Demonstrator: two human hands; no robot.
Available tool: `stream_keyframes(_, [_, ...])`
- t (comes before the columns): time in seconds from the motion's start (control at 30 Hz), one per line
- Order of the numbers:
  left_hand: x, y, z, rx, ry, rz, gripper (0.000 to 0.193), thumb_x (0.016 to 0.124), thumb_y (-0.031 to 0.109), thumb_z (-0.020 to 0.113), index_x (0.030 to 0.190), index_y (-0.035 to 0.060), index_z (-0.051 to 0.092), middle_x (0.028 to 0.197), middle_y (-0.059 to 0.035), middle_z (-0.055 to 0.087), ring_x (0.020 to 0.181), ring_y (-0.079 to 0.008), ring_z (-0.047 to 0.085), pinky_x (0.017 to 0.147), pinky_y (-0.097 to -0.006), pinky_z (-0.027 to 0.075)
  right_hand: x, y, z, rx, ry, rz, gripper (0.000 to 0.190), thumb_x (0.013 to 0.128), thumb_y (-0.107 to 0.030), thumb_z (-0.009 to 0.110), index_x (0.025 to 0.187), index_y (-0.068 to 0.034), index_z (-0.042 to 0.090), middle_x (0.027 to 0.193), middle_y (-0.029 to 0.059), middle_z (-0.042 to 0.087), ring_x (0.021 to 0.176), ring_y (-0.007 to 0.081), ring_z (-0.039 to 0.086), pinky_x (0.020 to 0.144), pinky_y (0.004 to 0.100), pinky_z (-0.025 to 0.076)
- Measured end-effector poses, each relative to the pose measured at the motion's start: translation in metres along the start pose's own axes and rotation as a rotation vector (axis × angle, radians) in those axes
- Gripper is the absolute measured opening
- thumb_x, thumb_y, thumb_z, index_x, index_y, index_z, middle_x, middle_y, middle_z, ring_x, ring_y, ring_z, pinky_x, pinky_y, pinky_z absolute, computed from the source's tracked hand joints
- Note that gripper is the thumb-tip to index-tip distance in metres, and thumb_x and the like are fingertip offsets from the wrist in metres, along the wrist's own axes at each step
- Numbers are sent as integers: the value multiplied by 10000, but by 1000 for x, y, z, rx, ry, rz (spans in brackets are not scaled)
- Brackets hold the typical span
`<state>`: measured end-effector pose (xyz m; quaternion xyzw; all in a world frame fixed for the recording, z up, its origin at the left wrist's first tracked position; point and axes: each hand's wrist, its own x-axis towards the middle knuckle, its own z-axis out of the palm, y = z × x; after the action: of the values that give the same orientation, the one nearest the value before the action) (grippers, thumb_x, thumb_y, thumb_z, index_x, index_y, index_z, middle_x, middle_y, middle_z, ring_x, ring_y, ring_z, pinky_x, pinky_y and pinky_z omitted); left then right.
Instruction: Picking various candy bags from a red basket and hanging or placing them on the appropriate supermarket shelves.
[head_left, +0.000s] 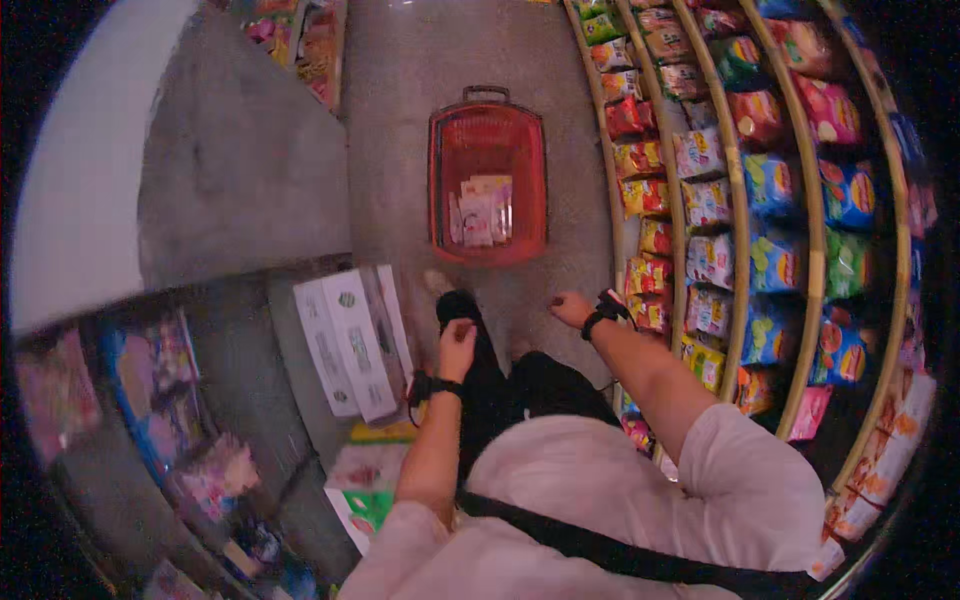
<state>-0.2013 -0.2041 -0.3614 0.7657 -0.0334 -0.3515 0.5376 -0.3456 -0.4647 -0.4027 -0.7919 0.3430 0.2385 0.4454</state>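
Note:
My left hand (457, 349) hangs in front of my dark trousers, its fingers curled in with nothing visible in them. Out to the right, my right hand (572, 309) is also loosely curled and appears to hold nothing. A black band with a small device circles each wrist. Ahead of my feet, a red plastic shopping basket (487, 251) stands on the floor, its dark handle at the far end. Several pale, flat packages (484, 214) lie inside it, towards the near end. Blur hides their details.
To the right, tiered shelves (739, 195) hold rows of snack bags (771, 184) behind tan edge strips. White cardboard boxes (352, 345) are stacked close on my left, with a green-and-white carton (364, 487) behind them. Left of the basket is a grey wall-like surface (247, 165).

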Motion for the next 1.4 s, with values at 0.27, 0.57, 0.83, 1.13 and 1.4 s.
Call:
stream_keyframes(0.27, [171,-83,-40,59,75,-128,166,854,103,616,1000,25,608,871,-84,643,815,-165,608,758,-292,474,300,-20,53,204,-15,15,465,781,-311,677,1148,-36,598,965,145,670,931,246,634,812,345,488])
stream_keyframes(0.57, [230,-191,-52,-123,189,-509,168,892,102,592,1034,19,560,965,-48,585,900,-151,563,825,-286,455,556,141,113,58,462,316,494,780,-267,618,1168,-1,468,1026,263,597,997,358,601,830,426,482])
stream_keyframes(0.83, [212,-201,-27,-133,259,-641,161,894,61,567,1046,11,562,977,-53,585,862,-148,569,812,-270,452,537,110,133,275,645,396,768,751,-309,692,1318,33,302,1170,250,554,1095,355,550,923,405,427])
stream_keyframes(1.13, [201,-201,-17,-148,239,-655,123,877,46,567,997,24,577,918,-49,588,828,-134,567,765,-266,465,536,97,119,391,156,441,620,731,-264,734,1225,14,483,1107,139,624,1021,254,597,874,348,467])
stream_keyframes(1.4, [180,-176,-24,-245,340,-589,142,879,94,589,1000,20,589,908,-60,607,798,-144,580,714,-269,471,463,32,117,316,418,80,443,798,-177,700,1186,-41,534,1120,121,612,968,194,593,827,333,482])
